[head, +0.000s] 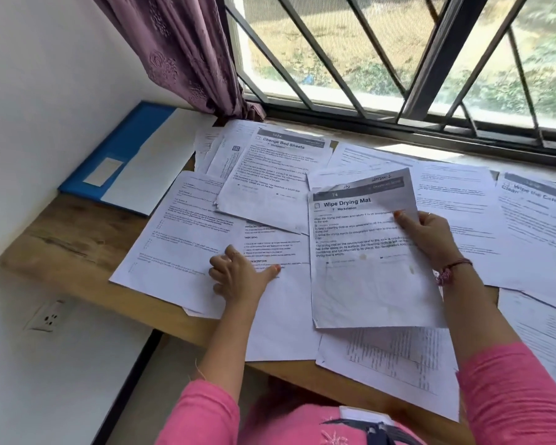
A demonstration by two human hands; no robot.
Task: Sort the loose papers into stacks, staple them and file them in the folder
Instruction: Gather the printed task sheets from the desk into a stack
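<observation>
The right hand (430, 236) is pinching the "Wipe Drying Mat" sheet (366, 258) by its right edge, thumb on the printed face and the other fingers hidden behind, and the sheet is lifting off the loose papers (456, 213) at center right. The left hand (238, 274) is pressing down on a text-filled page (180, 232) at near left, thumb stretched out and the fingers partly curled against the paper without gripping it. Single sheets like these are likely light, limp and quick to slide over one another, so a pinch at an edge or corner seems the safest hold, with a flat palm steadying whatever lies below. A "Change Bed Sheets" page (270, 175) is lying farther back. The blue folder (122, 149) is resting at far left, against the wall. The wooden surface (71, 239) is running under a barred window (398, 59), with a purple curtain (180, 49) hanging at far left and a wall socket (45, 316) below the near-left edge. No stapler is showing.
</observation>
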